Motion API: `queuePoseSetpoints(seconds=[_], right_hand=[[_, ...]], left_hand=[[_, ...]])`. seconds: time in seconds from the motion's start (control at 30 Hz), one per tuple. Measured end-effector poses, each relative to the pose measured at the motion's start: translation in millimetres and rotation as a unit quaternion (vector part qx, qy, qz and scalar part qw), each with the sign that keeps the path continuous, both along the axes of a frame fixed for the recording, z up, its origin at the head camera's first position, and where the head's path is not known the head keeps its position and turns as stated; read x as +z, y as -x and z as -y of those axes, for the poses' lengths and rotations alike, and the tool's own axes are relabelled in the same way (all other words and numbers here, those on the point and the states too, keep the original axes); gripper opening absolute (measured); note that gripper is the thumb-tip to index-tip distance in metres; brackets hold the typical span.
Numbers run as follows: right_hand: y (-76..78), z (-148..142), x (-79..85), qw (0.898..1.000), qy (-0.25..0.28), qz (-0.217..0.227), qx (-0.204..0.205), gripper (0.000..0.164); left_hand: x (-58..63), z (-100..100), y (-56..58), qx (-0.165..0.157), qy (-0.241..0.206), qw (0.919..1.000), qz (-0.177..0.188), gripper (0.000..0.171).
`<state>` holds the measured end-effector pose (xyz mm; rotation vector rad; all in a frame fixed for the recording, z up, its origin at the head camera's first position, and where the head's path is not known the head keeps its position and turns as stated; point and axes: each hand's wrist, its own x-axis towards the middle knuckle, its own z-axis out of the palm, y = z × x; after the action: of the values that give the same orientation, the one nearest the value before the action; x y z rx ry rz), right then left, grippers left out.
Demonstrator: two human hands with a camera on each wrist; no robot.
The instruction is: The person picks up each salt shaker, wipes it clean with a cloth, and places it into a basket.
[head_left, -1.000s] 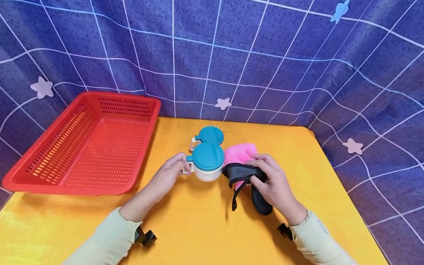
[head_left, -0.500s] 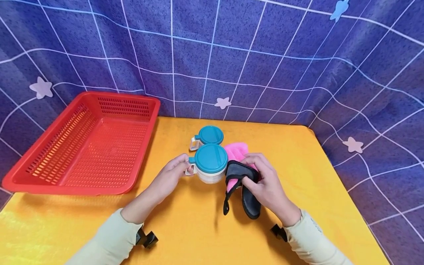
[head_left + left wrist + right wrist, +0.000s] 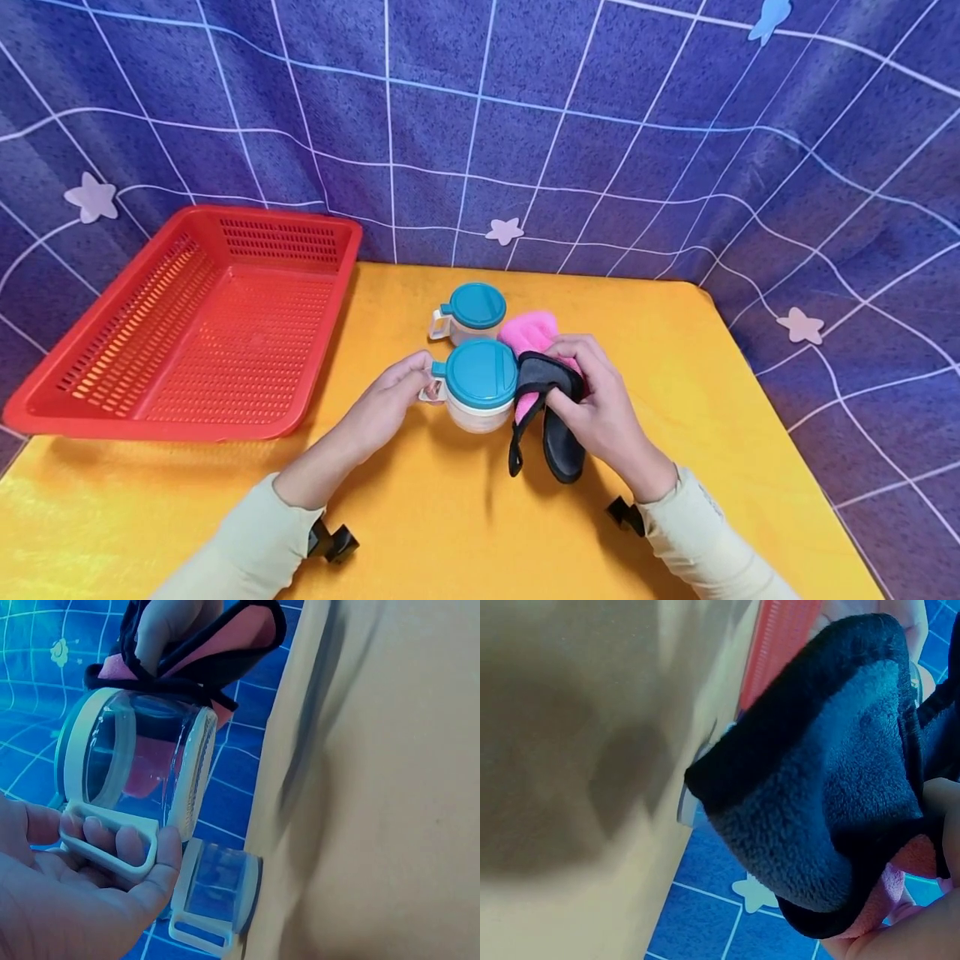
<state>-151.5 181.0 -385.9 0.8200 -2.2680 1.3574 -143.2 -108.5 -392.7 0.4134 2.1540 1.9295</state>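
Note:
My left hand (image 3: 388,402) grips the white handle of a clear jar (image 3: 482,417) with a teal lid; the fingers pass through the handle in the left wrist view. The jar is upright, raised off the table. Against its right side sits a fleecy pink and black cloth piece (image 3: 551,375) with black edging and a hanging loop. My right hand (image 3: 598,408) pinches this cloth between thumb and fingers. Dark grey fleece (image 3: 795,825) shows on the side facing the right wrist camera. Behind the held jar stands a smaller jar (image 3: 477,306), also teal-lidded with a handle.
A red perforated basket (image 3: 330,333) stands on the left of the yellow-covered table (image 3: 420,533). A blue curtain (image 3: 555,150) with white lines and stars hangs behind and to the right. Black wrist camera mounts (image 3: 333,543) stick out below the sleeves.
The held jar has moved a little right and nearer to me, showing more of the smaller jar. My right hand has moved left with the cloth, up against the jar's side.

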Motion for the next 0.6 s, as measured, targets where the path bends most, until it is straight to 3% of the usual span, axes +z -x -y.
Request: queuePoseSetpoints(seconds=[0.37,0.6], right_hand=[[8.9,2.7,-5.6,1.0,0.0,0.002,-0.003,0.04],[10.0,4.2,-13.8,1.0,-0.012,0.021,0.002,0.039]], left_hand=[[3.8,1.9,-0.1,-0.015,-0.043,0.9989,0.008,0.017],[8.1,3.2,1.2,0.001,-0.076,0.997,0.013,0.017]])
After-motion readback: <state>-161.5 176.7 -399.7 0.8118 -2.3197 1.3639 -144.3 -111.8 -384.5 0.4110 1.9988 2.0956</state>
